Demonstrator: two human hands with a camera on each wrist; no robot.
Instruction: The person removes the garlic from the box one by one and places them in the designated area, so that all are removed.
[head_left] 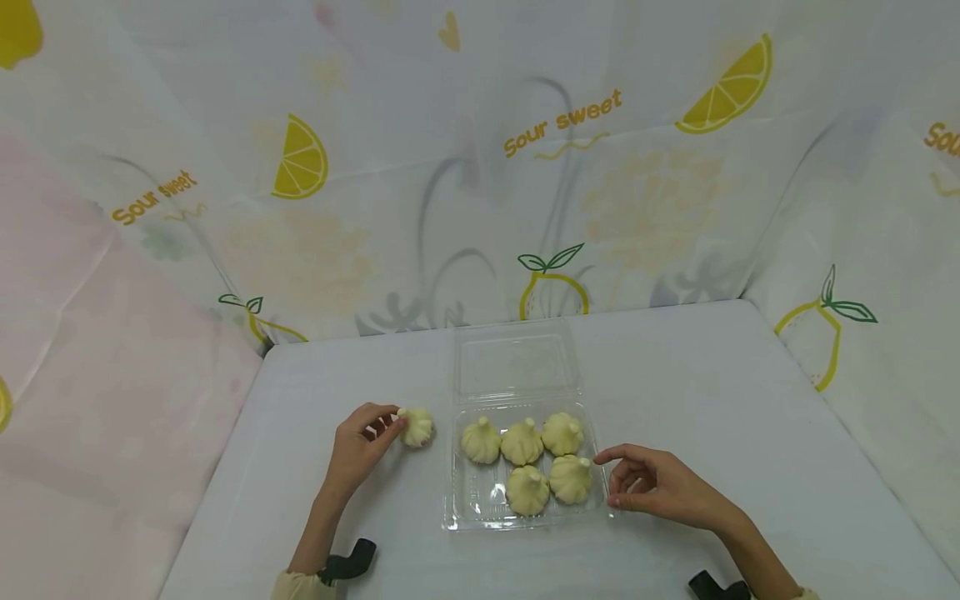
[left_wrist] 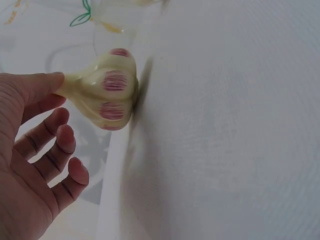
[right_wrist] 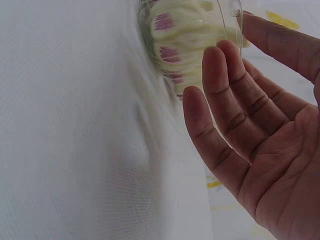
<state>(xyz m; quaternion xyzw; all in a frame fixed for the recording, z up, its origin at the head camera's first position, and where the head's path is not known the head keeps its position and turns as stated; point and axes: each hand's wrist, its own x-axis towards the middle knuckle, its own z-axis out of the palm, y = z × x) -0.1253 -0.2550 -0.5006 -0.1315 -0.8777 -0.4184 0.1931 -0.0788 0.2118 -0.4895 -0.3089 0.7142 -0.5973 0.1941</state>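
Note:
My left hand point(head_left: 358, 446) pinches a pale garlic bulb point(head_left: 417, 427) by its stem, left of a clear plastic clamshell box point(head_left: 468, 504). In the left wrist view the bulb point(left_wrist: 107, 92) shows purple streaks, its base close to the white table, while the other fingers curl loosely beside it. Several more garlic bulbs point(head_left: 522, 442) sit inside the box, three along the back and two in front. My right hand point(head_left: 660, 483) is at the box's right edge, fingers relaxed and fingertips right at the rim. The right wrist view shows a bulb point(right_wrist: 185, 30) through the box wall.
The box's lid point(head_left: 517, 362) lies folded back towards the rear of the white table point(head_left: 675, 375). Cloth walls point(head_left: 420, 167) printed with lemons rise behind and at both sides. Dark wrist mounts point(head_left: 352, 560) are on both forearms.

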